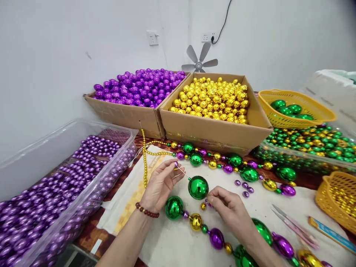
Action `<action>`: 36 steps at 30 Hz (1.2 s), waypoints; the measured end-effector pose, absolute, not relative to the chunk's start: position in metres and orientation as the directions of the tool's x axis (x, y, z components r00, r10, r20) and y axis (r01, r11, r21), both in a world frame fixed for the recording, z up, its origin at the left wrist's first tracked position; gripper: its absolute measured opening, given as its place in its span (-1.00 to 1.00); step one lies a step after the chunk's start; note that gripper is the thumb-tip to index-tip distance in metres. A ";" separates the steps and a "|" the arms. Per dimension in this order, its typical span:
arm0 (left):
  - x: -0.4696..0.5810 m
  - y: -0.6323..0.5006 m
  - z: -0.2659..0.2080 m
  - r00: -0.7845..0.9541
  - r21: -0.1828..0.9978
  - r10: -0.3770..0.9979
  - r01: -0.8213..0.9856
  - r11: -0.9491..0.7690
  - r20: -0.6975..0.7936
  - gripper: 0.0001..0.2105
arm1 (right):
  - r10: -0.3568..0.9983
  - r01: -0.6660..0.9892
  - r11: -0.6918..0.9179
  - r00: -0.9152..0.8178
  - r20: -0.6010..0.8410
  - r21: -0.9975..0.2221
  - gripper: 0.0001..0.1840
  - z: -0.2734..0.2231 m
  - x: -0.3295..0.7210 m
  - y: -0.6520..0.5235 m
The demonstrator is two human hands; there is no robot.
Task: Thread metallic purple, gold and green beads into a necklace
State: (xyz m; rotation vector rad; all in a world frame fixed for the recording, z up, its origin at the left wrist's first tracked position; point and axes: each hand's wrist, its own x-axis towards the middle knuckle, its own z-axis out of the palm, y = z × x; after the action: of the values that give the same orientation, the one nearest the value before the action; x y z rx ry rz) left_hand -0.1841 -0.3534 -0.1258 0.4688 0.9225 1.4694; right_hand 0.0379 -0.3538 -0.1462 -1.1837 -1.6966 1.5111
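Observation:
My left hand (161, 181), wearing a brown bead bracelet (147, 211), pinches a small purple bead (176, 164) between thumb and fingertips. A thin string (183, 172) runs from there down to a tiny green bead and a large shiny green bead (198, 187). Against that bead's right side, my right hand (229, 205) is closed in a pinch on the bead strand, its exact grip partly hidden by the fingers. A small gold bead (203, 206) shows just below the fingertips. Beneath both hands, a strand of green, gold and purple beads (216, 238) curves over the white cloth (167, 244).
Cardboard boxes of purple beads (144, 89) and gold beads (214, 100) stand behind. Left is a clear bin of small purple beads (55, 193). On the right lie scissors (296, 226), a blue-and-orange cutter (330, 233) and yellow baskets (325, 115). Finished-looking strands (228, 168) lie ahead.

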 end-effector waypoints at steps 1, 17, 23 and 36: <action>-0.181 -0.355 -0.125 -0.132 0.798 0.963 -0.592 0.113 -0.234 -0.83 | 0.886 0.225 -0.042 -0.441 -0.140 -0.974 -0.75 -0.146 0.035 -0.352; -0.154 -0.323 -0.136 -0.334 0.716 0.882 -0.698 0.005 -0.332 -0.92 | 0.856 0.181 -0.125 -0.478 -0.198 -0.976 -0.80 -0.170 0.030 -0.321; -0.158 -0.321 -0.142 -0.409 0.754 0.860 -0.655 -0.045 -0.304 -0.87 | 0.871 0.358 0.059 -0.474 -0.127 -0.932 -0.84 -0.168 0.050 -0.312; -0.133 -0.333 -0.157 -0.245 0.957 0.964 -0.289 0.026 -0.100 -0.79 | 0.891 0.468 0.378 -0.418 0.177 -0.798 -0.81 -0.111 0.005 -0.282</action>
State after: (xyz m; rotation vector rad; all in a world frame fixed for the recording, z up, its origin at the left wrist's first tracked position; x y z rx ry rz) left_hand -0.1326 -0.3334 -0.1570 0.8125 1.2014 1.4683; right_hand 0.0050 -0.2821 -0.1106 -1.1655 -2.0342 0.9003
